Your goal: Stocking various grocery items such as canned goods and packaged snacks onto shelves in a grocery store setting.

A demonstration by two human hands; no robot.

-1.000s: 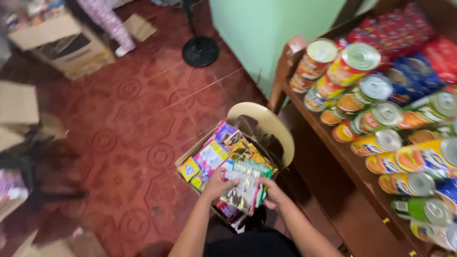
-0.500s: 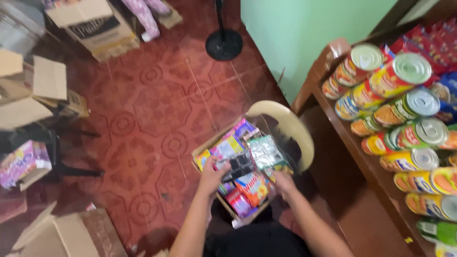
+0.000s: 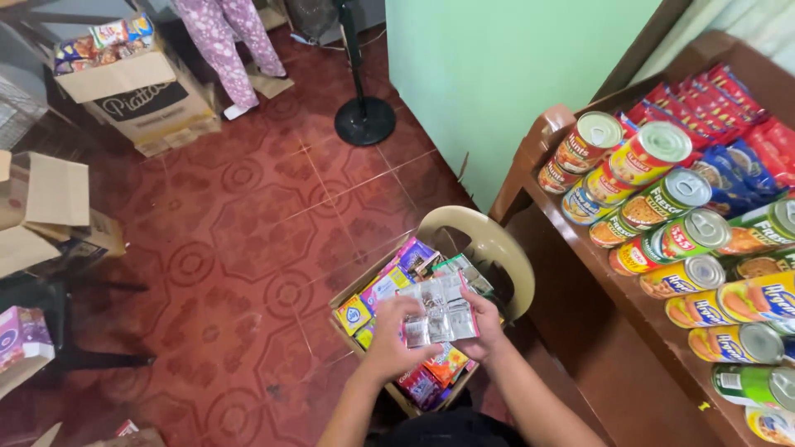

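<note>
Both my hands hold a strip of silvery sachets (image 3: 440, 313) flat above an open cardboard box (image 3: 351, 290). My left hand (image 3: 392, 339) grips its left edge and my right hand (image 3: 483, 324) grips its right edge. The box is packed with colourful snack packets (image 3: 396, 277) and rests on a beige plastic chair (image 3: 483, 240).
A wooden shelf (image 3: 604, 331) on the right carries stacked tin cans (image 3: 672, 223) and red and blue packets (image 3: 729, 124). A fan stand (image 3: 363, 116) stands on the red tiled floor. Cardboard boxes (image 3: 132, 91) sit at the left, beside another person's legs (image 3: 236, 45).
The view has shifted, bringing the shelf and floor closer. My hands have lifted the sachet strip out of the box and now hold it spread between them.
</note>
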